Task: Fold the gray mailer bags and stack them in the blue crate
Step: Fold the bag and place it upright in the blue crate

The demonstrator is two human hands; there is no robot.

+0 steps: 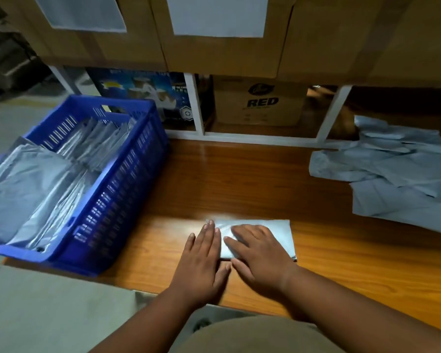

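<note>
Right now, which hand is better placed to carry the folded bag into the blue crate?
Probably the left hand: it rests on the folded bag's left edge, on the blue crate's side. The right hand would have to cross over.

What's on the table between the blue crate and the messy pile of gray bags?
In the head view, mostly bare wooden table lies between the blue crate and the unfolded pile. Nearer the person, both hands press one folded bag.
</note>
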